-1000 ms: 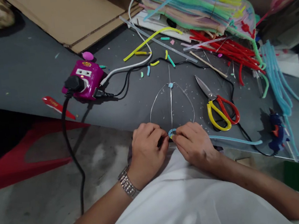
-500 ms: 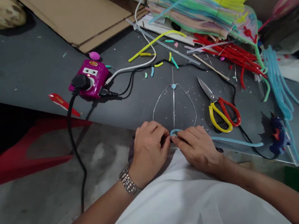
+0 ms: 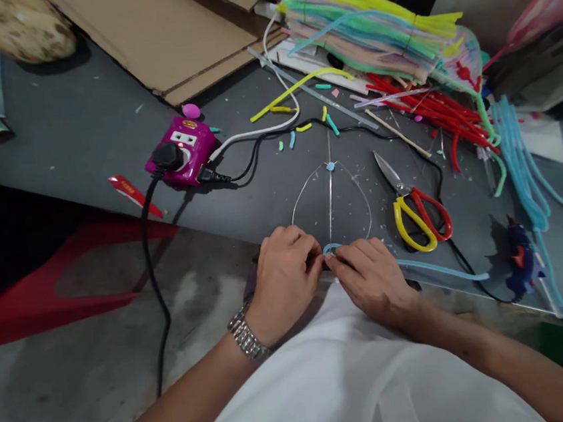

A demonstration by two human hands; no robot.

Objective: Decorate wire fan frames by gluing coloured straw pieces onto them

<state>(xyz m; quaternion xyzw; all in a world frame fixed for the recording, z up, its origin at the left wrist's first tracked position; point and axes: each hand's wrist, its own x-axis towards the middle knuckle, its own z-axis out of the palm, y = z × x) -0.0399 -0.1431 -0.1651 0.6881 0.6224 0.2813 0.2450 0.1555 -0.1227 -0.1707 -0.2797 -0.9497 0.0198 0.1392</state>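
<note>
Both hands work close together at the table's front edge. My left hand (image 3: pixel 288 274) is closed, thumb and fingers pinched at the lower end of a thin wire frame (image 3: pixel 330 199); its fingertips partly hide what they grip. My right hand (image 3: pixel 371 275) pinches a light blue pipe cleaner (image 3: pixel 443 269), which curls round the foot of the frame and trails out to the right under the hand. The frame has a straight middle stem, two bowed side wires and a small blue knot (image 3: pixel 330 166) near its top.
Scissors (image 3: pixel 412 207) with red and yellow handles lie to the right, a dark blue glue gun (image 3: pixel 522 259) beyond. A purple power socket (image 3: pixel 184 150) with cords sits at left. Behind are bundled pipe cleaners (image 3: pixel 368 34), red ones (image 3: pixel 432 114) and cardboard (image 3: pixel 157 36).
The view has shifted slightly, so the table things sit a little differently in the picture. Both hands stay pinched at the foot of the wire frame, with hardly any movement.
</note>
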